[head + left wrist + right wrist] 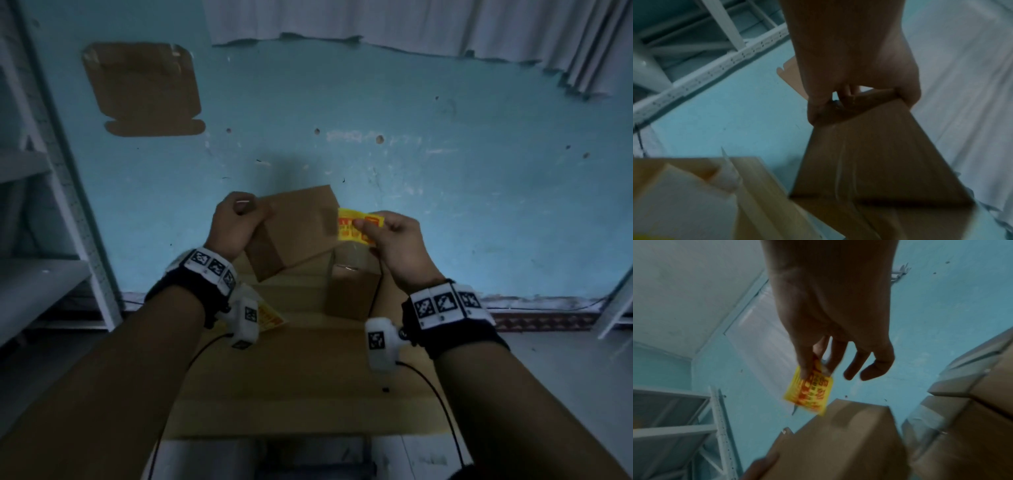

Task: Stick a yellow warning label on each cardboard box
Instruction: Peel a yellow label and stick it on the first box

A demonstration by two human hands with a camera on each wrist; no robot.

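Observation:
My left hand (236, 224) (849, 100) grips the far left corner of a small cardboard box (291, 233) (869, 159) (838, 443) and holds it tilted in the air. My right hand (383, 233) (818, 369) pinches a yellow warning label (356, 226) (809, 394) with red print between thumb and forefinger, just off the box's right edge. The other right fingers hang loose. Below, a second cardboard box (352, 291) (962, 426) stands on a large flat carton (291, 377). A further yellow label (270, 317) peeks out behind my left wrist.
A flattened cardboard piece (144, 89) lies on the blue floor at the far left. White metal shelving (51, 205) (725, 48) (694, 434) stands on the left. A white curtain (445, 27) hangs at the back. Cables (442, 404) run from the wrist cameras.

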